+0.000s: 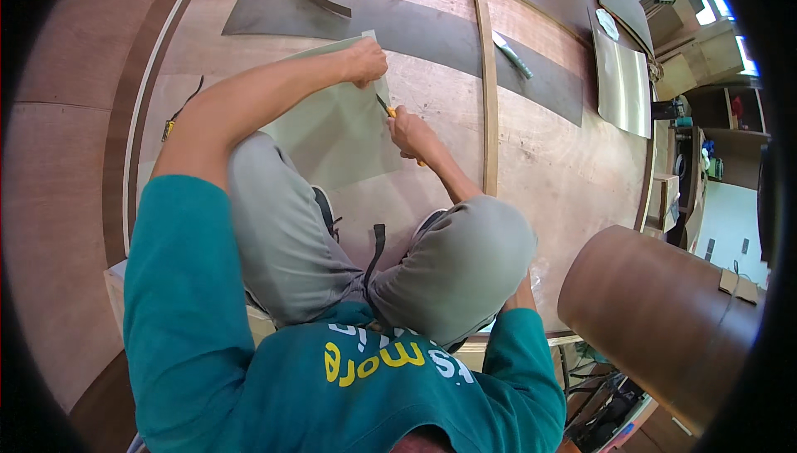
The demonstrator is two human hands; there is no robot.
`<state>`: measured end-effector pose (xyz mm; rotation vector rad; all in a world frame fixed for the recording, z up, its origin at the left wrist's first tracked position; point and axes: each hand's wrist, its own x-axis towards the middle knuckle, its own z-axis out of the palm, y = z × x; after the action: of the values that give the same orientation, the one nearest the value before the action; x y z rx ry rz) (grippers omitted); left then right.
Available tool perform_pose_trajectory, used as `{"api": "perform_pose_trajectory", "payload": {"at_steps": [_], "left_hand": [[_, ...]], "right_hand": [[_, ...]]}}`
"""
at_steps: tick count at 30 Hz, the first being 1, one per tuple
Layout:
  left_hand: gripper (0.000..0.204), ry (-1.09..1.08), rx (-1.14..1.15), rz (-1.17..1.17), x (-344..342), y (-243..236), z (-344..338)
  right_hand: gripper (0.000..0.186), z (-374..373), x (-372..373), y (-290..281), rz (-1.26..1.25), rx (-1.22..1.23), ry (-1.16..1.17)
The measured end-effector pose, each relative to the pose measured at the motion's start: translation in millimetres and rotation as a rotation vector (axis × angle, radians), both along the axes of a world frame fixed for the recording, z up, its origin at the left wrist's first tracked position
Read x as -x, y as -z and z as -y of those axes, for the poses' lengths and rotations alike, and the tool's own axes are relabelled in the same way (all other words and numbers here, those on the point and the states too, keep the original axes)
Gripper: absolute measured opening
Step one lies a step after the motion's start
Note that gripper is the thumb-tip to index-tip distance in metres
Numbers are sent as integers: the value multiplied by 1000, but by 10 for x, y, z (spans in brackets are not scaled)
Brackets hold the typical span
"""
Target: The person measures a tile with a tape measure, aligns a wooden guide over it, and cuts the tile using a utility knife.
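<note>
My right hand (411, 133) is closed around a utility knife (392, 111) with an orange-yellow handle; its dark blade points up and left. The tip is close to the right edge of a pale greenish-grey sheet (340, 137) lying flat in front of my knees. My left hand (365, 63) is closed, its curled fingers pressed down on a narrow pale strip (381, 88) along that edge. The hand covers the strip's middle, and its far end shows beyond the knuckles. Whether the blade touches the sheet cannot be made out.
A long dark grey sheet (415, 34) lies beyond my hands, with a curved strip (320, 0) over it. A wooden batten (486, 88) crosses it, beside a green-handled cutting tool (513, 56). A large brown roll (639, 303) is at right; a tape measure (168, 130) lies left.
</note>
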<state>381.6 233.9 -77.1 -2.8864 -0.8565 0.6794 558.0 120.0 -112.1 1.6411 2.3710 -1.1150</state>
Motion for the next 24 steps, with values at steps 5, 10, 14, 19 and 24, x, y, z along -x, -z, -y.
{"api": "perform_pose_trajectory", "payload": {"at_steps": [5, 10, 14, 19, 24], "left_hand": [[14, -33, 11, -51, -51, 2, -39], [9, 41, 49, 13, 24, 21, 4], [9, 116, -43, -46, -136, -149, 41], [19, 25, 104, -77, -134, -95, 105], [29, 10, 162, -60, -115, 103, 132]], "right_hand": [[35, 86, -55, -94, -21, 126, 57], [36, 76, 91, 62, -59, 160, 74], [29, -42, -68, 521, 102, -136, -235], [33, 78, -77, 551, 4, -199, -194], [33, 147, -83, 295, -25, -118, -91]]}}
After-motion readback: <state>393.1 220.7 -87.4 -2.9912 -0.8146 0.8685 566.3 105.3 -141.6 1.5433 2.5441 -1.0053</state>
